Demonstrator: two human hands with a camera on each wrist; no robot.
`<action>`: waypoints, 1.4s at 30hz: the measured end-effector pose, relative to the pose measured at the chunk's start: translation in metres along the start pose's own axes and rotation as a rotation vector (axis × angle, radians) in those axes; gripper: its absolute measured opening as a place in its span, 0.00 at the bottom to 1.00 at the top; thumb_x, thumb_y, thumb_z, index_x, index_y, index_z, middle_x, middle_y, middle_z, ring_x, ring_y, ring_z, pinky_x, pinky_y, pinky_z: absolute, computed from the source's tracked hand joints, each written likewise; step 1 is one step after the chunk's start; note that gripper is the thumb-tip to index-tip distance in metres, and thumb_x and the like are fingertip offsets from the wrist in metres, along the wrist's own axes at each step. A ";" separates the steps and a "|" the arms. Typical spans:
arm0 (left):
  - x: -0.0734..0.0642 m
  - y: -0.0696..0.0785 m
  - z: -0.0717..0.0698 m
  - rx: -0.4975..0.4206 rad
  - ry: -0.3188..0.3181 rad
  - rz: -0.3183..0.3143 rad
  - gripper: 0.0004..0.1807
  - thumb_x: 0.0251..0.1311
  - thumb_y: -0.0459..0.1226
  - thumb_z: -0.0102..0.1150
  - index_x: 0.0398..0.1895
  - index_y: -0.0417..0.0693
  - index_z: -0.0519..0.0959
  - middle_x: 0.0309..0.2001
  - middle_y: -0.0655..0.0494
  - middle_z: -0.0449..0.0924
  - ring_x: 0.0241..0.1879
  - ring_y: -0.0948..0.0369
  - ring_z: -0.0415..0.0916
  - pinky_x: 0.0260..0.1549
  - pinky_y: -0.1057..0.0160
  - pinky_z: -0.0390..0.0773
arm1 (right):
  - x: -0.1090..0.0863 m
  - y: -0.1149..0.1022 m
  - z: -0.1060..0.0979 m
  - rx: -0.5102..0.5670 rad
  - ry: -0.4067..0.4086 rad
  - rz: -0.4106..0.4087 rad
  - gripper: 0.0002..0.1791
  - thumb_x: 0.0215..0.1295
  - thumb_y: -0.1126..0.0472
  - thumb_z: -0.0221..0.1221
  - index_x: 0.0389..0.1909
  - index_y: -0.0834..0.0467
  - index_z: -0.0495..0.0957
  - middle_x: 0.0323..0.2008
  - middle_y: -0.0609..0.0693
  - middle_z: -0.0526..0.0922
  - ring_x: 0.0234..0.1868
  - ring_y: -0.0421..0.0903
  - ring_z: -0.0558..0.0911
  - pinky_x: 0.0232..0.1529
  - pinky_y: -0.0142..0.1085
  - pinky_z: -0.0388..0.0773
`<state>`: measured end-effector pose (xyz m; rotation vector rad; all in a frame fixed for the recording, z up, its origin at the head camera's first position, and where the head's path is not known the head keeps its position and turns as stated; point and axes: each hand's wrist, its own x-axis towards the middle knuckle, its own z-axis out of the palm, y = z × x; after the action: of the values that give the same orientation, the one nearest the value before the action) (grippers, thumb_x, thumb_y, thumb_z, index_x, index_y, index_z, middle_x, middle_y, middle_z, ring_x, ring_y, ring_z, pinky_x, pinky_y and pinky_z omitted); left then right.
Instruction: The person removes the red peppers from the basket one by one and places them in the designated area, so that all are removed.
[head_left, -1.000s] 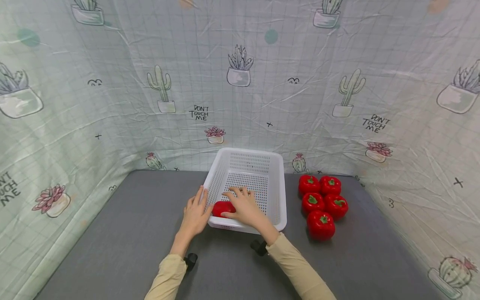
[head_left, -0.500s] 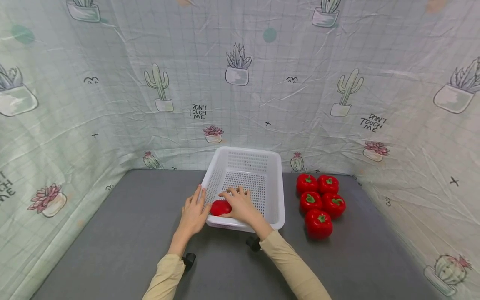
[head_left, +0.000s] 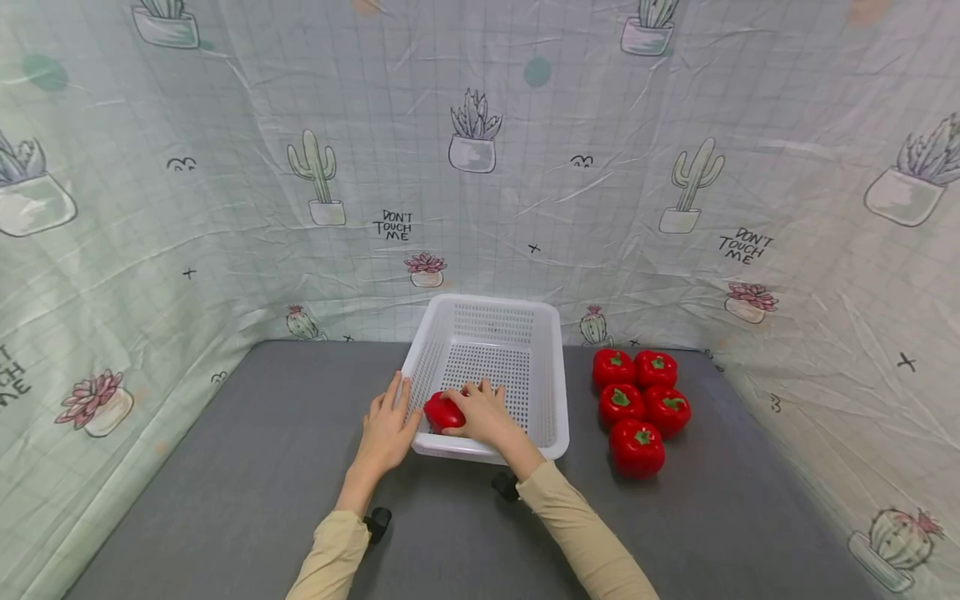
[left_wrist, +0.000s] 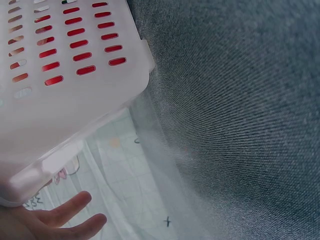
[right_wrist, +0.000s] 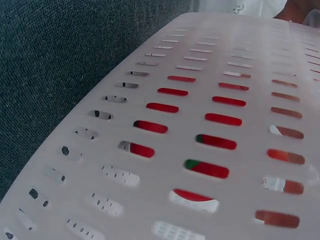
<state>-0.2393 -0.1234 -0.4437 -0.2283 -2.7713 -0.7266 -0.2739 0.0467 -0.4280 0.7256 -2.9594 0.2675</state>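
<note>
A red bell pepper [head_left: 444,412] lies in the near left corner of a white perforated plastic basket [head_left: 551,375]. My right hand [head_left: 483,415] reaches over the near rim and holds the pepper, with the thumb on its near side and the fingers over its top and far side. My left hand [head_left: 384,433] rests against the basket's left side near the same corner, fingers extended along the outside and thumb at the rim. Through the wall slots in the right wrist view, the red pepper [right_wrist: 223,119] and a bit of green show.
Several red bell peppers [head_left: 637,448] with green stems stand grouped on the grey tabletop [head_left: 300,400], right of the basket. Behind the table hangs a pale curtain [head_left: 375,275] printed with cacti, close to the basket's far side.
The pepper has turned and shifted slightly within the near left corner under my right hand. My left hand has stayed at the basket's left side.
</note>
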 end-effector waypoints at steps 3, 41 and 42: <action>0.000 -0.001 0.000 -0.004 -0.001 0.001 0.31 0.61 0.43 0.42 0.66 0.38 0.55 0.69 0.45 0.46 0.59 0.39 0.55 0.50 0.34 0.60 | 0.000 0.001 0.001 0.012 -0.019 0.008 0.31 0.46 0.44 0.63 0.54 0.41 0.68 0.47 0.55 0.75 0.50 0.55 0.67 0.49 0.58 0.64; -0.001 0.000 0.000 0.008 0.005 -0.002 0.32 0.62 0.45 0.42 0.66 0.39 0.55 0.70 0.46 0.46 0.60 0.39 0.55 0.49 0.36 0.61 | -0.004 0.004 -0.008 0.050 0.100 -0.003 0.37 0.41 0.51 0.67 0.55 0.47 0.63 0.50 0.56 0.68 0.51 0.54 0.65 0.46 0.51 0.66; -0.001 0.000 0.000 0.009 0.006 -0.002 0.32 0.62 0.45 0.43 0.66 0.39 0.55 0.70 0.46 0.46 0.60 0.39 0.55 0.49 0.36 0.61 | -0.005 0.005 -0.009 0.053 0.108 -0.005 0.37 0.41 0.51 0.67 0.55 0.47 0.63 0.51 0.56 0.68 0.51 0.54 0.64 0.45 0.50 0.66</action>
<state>-0.2388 -0.1234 -0.4441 -0.2213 -2.7692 -0.7137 -0.2712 0.0549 -0.4207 0.7010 -2.8577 0.3740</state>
